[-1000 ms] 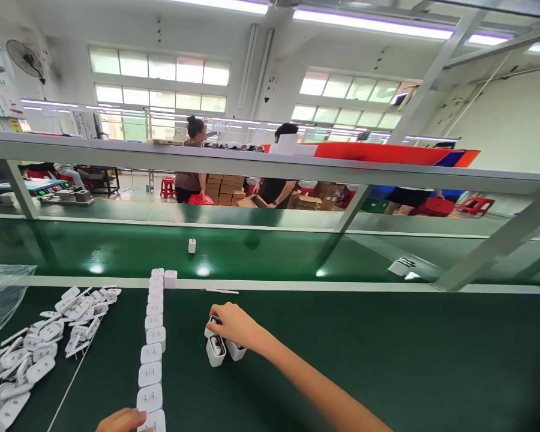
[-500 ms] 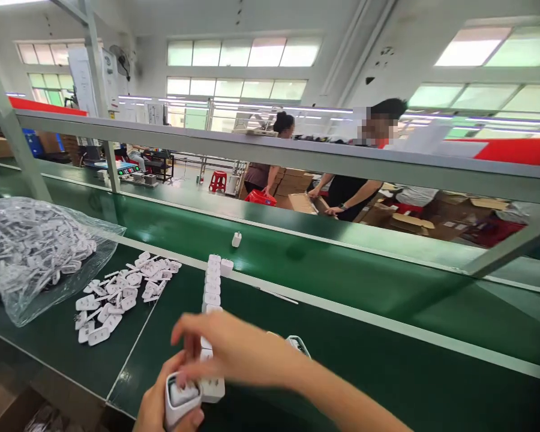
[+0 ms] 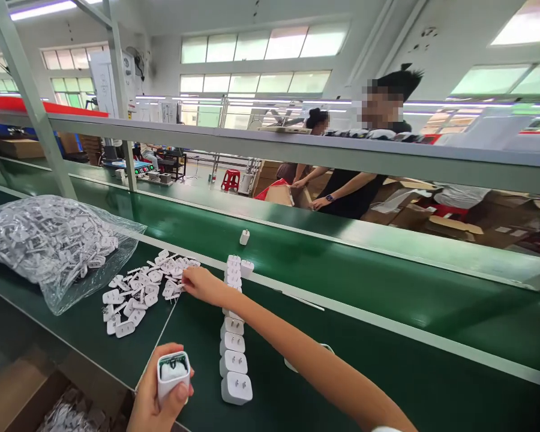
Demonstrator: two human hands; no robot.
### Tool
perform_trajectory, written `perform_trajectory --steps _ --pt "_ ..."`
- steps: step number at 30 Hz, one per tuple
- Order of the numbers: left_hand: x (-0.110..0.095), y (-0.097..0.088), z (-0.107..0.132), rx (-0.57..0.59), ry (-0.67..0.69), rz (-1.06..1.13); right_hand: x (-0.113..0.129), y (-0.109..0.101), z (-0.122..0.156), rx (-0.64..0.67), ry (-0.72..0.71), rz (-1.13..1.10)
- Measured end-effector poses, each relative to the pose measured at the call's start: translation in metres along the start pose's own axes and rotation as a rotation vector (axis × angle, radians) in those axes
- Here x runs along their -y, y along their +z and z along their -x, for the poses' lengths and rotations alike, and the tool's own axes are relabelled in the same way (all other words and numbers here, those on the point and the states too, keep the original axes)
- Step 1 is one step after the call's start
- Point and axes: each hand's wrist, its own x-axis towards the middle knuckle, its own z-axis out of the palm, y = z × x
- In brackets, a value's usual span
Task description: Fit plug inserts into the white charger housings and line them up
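Note:
My left hand (image 3: 159,390) is closed around a white charger housing (image 3: 174,373), held upright with its open end up. Green board edges and a white part show inside it. At the right edge of a loose pile of white plug covers (image 3: 137,295) is my right hand (image 3: 202,285), its fingers pinched on a cover there. The fingertips are partly hidden. Under and in front of my right forearm runs a row of white chargers (image 3: 236,387), standing with their metal prongs up. The forearm hides part of that row.
A clear plastic bag (image 3: 49,246) full of white covers lies at left. One charger (image 3: 244,237) stands on the green belt (image 3: 342,264) beyond. A partly hidden white piece (image 3: 290,365) lies behind my right forearm. Across the line, two people handle cardboard boxes. A box of parts (image 3: 72,411) sits at lower left.
My right hand has moved from above the housing in my left hand to the pile of covers. The housing's open end is now uncovered. The whole view has shifted slightly.

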Motion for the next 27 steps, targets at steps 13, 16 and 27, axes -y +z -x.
perform_trajectory --steps 13,16,27 --pt "-0.02 0.056 0.013 0.223 0.018 -0.113 0.05 -0.031 0.15 -0.298 0.176 -1.077" --pt "-0.022 0.063 0.012 0.321 0.065 -0.224 0.038 -0.032 0.156 -0.218 0.301 -1.336" --pt "-0.012 0.095 0.027 0.234 0.118 -0.288 0.043 -0.036 0.2 -0.68 0.089 -0.53"
